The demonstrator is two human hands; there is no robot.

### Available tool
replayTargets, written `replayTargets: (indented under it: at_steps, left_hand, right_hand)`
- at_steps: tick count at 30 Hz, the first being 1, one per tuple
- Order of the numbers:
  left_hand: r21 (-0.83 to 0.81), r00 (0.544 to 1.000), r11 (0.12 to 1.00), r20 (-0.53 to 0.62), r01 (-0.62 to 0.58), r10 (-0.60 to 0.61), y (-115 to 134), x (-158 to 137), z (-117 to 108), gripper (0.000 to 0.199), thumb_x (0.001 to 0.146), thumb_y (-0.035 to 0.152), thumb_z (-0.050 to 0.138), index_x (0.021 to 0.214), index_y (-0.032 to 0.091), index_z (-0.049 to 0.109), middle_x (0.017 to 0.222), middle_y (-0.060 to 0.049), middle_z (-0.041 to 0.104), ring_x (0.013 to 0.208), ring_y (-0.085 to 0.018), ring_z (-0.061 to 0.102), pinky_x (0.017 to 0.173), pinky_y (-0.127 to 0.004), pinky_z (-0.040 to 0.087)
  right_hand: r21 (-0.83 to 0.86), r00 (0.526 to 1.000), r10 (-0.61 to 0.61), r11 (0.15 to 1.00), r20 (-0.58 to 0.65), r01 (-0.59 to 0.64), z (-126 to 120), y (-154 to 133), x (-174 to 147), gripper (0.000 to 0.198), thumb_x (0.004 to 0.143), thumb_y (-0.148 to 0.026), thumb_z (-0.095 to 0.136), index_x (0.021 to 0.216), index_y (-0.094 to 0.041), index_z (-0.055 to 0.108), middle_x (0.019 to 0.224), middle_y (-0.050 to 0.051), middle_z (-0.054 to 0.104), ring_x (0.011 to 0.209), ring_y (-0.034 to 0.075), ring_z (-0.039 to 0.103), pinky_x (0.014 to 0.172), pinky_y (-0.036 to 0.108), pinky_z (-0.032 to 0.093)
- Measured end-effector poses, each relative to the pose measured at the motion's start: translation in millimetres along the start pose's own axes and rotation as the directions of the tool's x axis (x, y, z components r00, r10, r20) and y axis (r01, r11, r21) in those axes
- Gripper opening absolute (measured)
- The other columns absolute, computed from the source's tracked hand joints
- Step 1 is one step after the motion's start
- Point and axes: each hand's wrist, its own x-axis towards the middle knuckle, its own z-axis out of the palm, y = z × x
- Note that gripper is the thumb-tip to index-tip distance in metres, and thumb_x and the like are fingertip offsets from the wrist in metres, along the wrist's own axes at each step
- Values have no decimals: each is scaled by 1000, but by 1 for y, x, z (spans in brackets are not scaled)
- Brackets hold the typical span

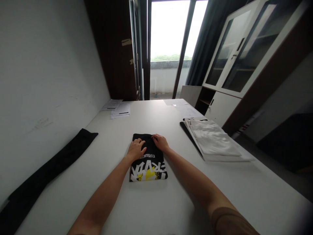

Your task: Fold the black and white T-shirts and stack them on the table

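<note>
My brown sleeve (231,220) shows at the bottom, on my right arm. Ahead of me, between my forearms, the folded black garment (149,160) lies flat in a neat upright rectangle on the white table (146,121). Its nearest edge carries the boldest print: a yellow patch speckled with black, set among white shapes. Just beyond, big slanted white letters run across the full width, cut off at the folded sides. Further up sits a line of small white lettering, partly hidden by my left hand (137,149), and past that the cloth is plain black to its far edge. My left hand rests palm down on the left side, fingers loosely spread, gripping nothing. My right hand (160,142) touches the far right corner, fingers bent; I can't tell whether they pinch the cloth. Along the left lies a long black cloth (55,164); to the right, a pile of white cloth (215,138). Papers (121,110) lie at the far left, before the bright window (168,32).
</note>
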Motion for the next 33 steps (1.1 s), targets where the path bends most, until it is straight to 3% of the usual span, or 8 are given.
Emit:
replayTargets:
  at_steps: [4, 7, 11, 15, 20, 33]
  left_hand:
    - [-25, 999, 998, 24, 50, -49, 4, -1, -7, 28, 100, 42, 50, 113, 25, 68, 114, -8, 66, 108, -26, 61, 98, -38, 47]
    - [-13, 998, 998, -13, 67, -67, 7, -3, -5, 25, 101, 38, 50, 110, 23, 68, 113, -10, 66, 111, -27, 60, 99, -40, 46]
    - [-41, 999, 999, -49, -13, 11, 9, -4, 3, 30, 99, 38, 53, 122, 23, 66, 131, -10, 63, 125, -27, 54, 109, -42, 41]
    - [-72, 998, 995, 8, -65, 66, 5, -3, 13, 44, 102, 41, 48, 142, 26, 57, 155, -7, 49, 144, -26, 41, 122, -46, 28]
    - [-54, 998, 999, 59, 2, 2, -4, -1, 22, 51, 102, 48, 44, 150, 30, 50, 164, -4, 39, 152, -29, 30, 125, -53, 22]
    - [41, 967, 968, 36, 249, -251, -33, 2, 22, 60, 101, 57, 40, 154, 28, 46, 165, -9, 35, 155, -35, 22, 123, -62, 16]
  right_hand:
    - [42, 1000, 2, 999, 14, -2, 0, -1, -1, 31, 102, -26, 45, 115, -30, 73, 115, 0, 75, 106, 19, 69, 97, 31, 50]
    - [41, 1000, -26, 999, -16, 27, 0, -3, -3, 30, 103, -26, 45, 114, -28, 73, 115, 1, 75, 109, 19, 67, 100, 31, 48]
    - [2, 999, -20, 1000, -43, 20, 1, -3, -3, 30, 103, -27, 45, 116, -27, 72, 118, 4, 73, 112, 20, 64, 102, 32, 46]
    - [-24, 1000, -2, 1000, -14, 2, 2, -3, -1, 31, 104, -27, 44, 119, -27, 71, 122, 4, 71, 114, 20, 63, 103, 33, 45]
    - [-48, 1000, -19, 999, 5, 19, 3, -2, -2, 30, 103, -28, 46, 116, -27, 72, 121, 5, 71, 114, 21, 61, 105, 34, 44]
    - [-49, 999, -53, 997, -8, 53, 3, -1, -3, 25, 102, -27, 49, 109, -27, 73, 119, 4, 70, 111, 21, 59, 105, 33, 43]
